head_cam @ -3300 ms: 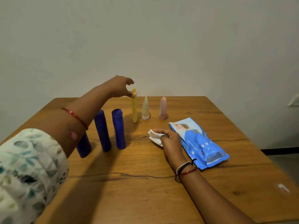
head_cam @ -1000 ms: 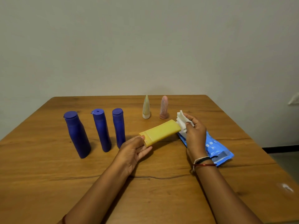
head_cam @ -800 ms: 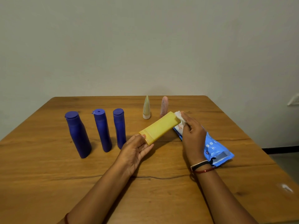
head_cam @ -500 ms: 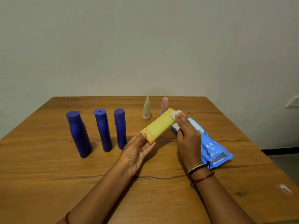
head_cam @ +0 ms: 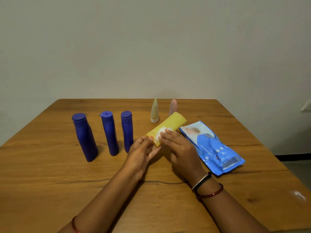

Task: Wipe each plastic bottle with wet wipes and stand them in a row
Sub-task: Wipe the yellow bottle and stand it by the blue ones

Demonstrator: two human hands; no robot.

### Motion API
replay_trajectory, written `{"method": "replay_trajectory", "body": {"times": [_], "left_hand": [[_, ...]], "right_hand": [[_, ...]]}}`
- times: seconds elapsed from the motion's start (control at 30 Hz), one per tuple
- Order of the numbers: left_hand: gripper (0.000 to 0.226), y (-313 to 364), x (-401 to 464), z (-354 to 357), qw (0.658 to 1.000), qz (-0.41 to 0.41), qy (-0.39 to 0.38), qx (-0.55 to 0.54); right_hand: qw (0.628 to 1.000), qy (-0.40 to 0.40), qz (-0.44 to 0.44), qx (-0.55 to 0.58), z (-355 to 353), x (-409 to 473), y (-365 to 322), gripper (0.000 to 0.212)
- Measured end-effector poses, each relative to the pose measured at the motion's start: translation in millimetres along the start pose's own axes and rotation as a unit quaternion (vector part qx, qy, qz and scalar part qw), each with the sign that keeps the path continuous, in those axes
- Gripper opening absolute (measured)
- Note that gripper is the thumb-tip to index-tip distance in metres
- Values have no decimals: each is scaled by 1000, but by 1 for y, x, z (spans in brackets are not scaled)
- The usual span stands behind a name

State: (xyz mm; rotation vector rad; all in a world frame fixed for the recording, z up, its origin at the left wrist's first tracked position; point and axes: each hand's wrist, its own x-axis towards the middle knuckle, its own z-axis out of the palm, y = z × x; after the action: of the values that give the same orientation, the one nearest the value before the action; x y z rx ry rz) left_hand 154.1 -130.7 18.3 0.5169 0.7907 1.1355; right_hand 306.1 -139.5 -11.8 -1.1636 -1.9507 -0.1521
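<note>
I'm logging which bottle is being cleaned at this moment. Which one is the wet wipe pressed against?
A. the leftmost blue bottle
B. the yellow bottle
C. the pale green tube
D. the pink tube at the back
B: the right hand presses the white wipe onto the yellow bottle, whose lower end the left hand holds.

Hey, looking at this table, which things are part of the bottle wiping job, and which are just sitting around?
Part of the job:
- yellow bottle, held by the left hand
- wet wipe, pressed on it by the right hand
- three blue bottles, standing
- pale green tube and pink tube, standing behind
- wipes pack

Just there:
- wooden table
- wall socket
</note>
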Motion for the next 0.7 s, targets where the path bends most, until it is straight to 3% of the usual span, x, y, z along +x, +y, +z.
{"method": "replay_trajectory", "body": {"times": [0.1, 0.27, 0.37, 0.57, 0.7], "left_hand": [[18, 1, 1, 0, 998, 24, -11, 54], [24, -1, -1, 0, 993, 39, -26, 105], [25, -1, 0, 0, 992, 48, -31, 112], [29, 1, 0, -3, 991, 55, -37, 119], [29, 1, 2, -5, 986, 66, -11, 150]], "right_hand": [[996, 45, 74, -8, -4, 4, 19, 60], [976, 121, 181, -24, -12, 8, 36, 51], [983, 95, 153, -37, -7, 7, 25, 54], [999, -29, 33, 0, 2, 2, -14, 58], [999, -23, 49, 8, -3, 4, -5, 60]]}}
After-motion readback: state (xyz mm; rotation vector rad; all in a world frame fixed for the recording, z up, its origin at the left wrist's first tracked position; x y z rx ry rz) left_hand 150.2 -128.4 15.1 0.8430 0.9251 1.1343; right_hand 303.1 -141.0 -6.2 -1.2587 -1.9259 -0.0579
